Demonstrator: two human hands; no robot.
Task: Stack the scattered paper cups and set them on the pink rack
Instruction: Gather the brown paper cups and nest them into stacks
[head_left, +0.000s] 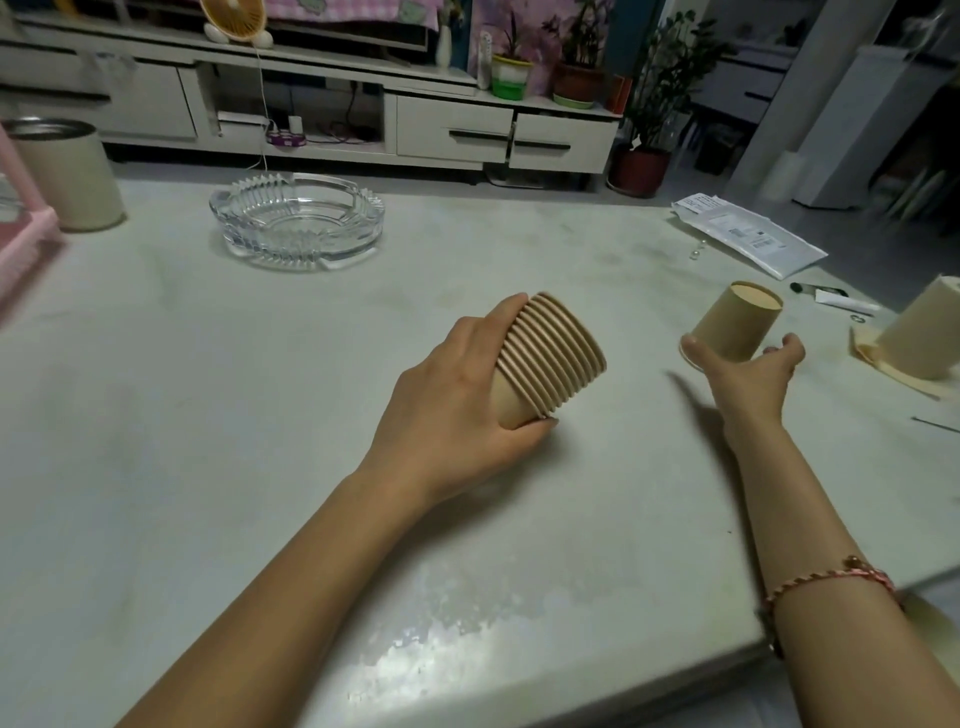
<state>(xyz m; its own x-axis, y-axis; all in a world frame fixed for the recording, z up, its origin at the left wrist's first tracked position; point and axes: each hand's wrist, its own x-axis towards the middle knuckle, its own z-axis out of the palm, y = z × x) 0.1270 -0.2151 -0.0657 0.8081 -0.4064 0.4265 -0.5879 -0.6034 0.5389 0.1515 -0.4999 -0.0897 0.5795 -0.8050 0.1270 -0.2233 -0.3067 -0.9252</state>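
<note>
My left hand (457, 395) grips a stack of several brown paper cups (556, 358) lying on its side, rims pointing to the right, just above the pale table (260, 467). My right hand (748, 374) holds a single brown paper cup (737, 325) upside down and tilted, thumb and fingers curled round its rim end. Another upturned paper cup (922, 338) stands at the right edge on a cream sheet. A corner of the pink rack (23, 244) shows at the far left.
A glass ashtray (297, 221) sits at the back middle of the table. A tall beige canister (67, 174) stands beside the rack. A white mail pouch (748, 234), small beads and a pen lie at the back right. The table's front right corner is near my right forearm.
</note>
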